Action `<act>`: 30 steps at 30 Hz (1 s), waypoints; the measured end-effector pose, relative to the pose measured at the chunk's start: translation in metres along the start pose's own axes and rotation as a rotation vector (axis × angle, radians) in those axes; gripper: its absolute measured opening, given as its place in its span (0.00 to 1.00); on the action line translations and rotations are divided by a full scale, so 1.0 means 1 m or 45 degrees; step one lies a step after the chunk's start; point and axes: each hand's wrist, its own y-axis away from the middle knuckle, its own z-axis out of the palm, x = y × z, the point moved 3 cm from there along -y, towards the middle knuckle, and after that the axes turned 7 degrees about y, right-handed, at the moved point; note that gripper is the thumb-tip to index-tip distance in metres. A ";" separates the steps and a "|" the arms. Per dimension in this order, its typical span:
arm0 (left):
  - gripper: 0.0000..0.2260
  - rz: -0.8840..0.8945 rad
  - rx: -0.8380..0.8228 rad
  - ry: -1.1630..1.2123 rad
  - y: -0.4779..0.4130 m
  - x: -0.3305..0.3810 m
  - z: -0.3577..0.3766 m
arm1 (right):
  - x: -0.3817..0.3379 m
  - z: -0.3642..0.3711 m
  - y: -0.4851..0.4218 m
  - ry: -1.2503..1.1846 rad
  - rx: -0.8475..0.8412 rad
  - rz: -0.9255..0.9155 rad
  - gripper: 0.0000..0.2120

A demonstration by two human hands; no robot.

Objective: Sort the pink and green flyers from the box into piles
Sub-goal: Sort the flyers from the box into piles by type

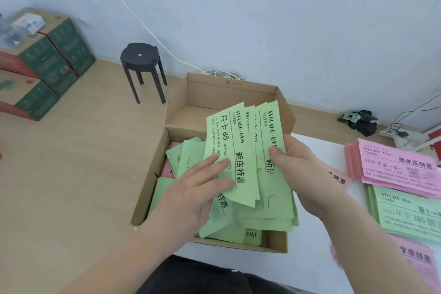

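An open cardboard box (229, 93) sits in front of me, filled with loose green flyers (269, 212) and a few pink ones (167, 170) showing at its left side. Above the box I hold a fanned bunch of green flyers (241, 141). My right hand (300, 169) grips the bunch at its right edge, thumb on top. My left hand (200, 186) lies with its fingers on the front flyer of the bunch. On the white table (317, 148) to the right lie a pink pile (393, 167), a green pile (410, 215) and another pink pile (420, 267).
A black stool (143, 67) stands on the wooden floor behind the box. Stacked green and red cartons (47, 62) are at the far left. A white cable (224, 74) runs along the wall, and dark clutter (360, 122) lies by the wall at right.
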 end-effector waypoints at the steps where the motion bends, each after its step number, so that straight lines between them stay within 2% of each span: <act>1: 0.16 0.035 -0.044 0.020 -0.001 0.001 0.002 | -0.001 0.001 -0.001 -0.042 -0.010 0.011 0.10; 5: 0.17 0.126 -0.209 0.180 -0.002 0.020 0.021 | 0.001 0.008 -0.003 -0.041 -0.027 0.019 0.12; 7: 0.21 0.082 -0.261 0.287 0.000 0.024 0.025 | 0.008 0.006 -0.003 0.186 0.054 -0.049 0.08; 8: 0.22 0.004 -0.218 0.304 -0.001 0.020 0.022 | 0.011 0.003 -0.003 0.336 0.117 -0.080 0.07; 9: 0.23 -0.129 -0.109 0.285 -0.003 0.011 0.017 | 0.012 0.000 -0.003 0.480 0.178 -0.106 0.07; 11: 0.21 -0.540 0.145 0.120 -0.013 -0.020 0.004 | 0.009 -0.005 -0.003 0.666 0.246 -0.152 0.07; 12: 0.19 -0.781 0.162 -0.019 -0.019 -0.038 -0.001 | 0.009 -0.006 -0.005 0.693 0.257 -0.155 0.07; 14: 0.27 -1.151 -0.023 -0.237 -0.030 -0.064 -0.004 | 0.008 -0.005 -0.008 0.660 0.273 -0.143 0.05; 15: 0.32 -1.211 -0.142 -0.292 -0.034 -0.071 0.000 | 0.009 -0.005 -0.009 0.632 0.277 -0.135 0.05; 17: 0.38 -1.188 -0.245 -0.352 -0.038 -0.077 0.011 | 0.011 -0.006 -0.011 0.588 0.288 -0.106 0.06; 19: 0.38 -1.133 -0.154 -0.310 -0.038 -0.082 0.018 | 0.015 -0.010 -0.011 0.535 0.320 -0.084 0.07; 22: 0.29 -1.204 0.143 -0.038 -0.032 -0.092 0.018 | 0.021 -0.015 -0.011 0.503 0.348 -0.060 0.07; 27: 0.21 -1.266 0.064 -0.090 -0.026 -0.104 0.023 | 0.025 -0.015 -0.013 0.465 0.304 -0.016 0.09; 30: 0.09 -1.174 0.088 -0.082 -0.035 -0.096 0.020 | 0.026 -0.016 -0.012 0.474 0.285 -0.016 0.08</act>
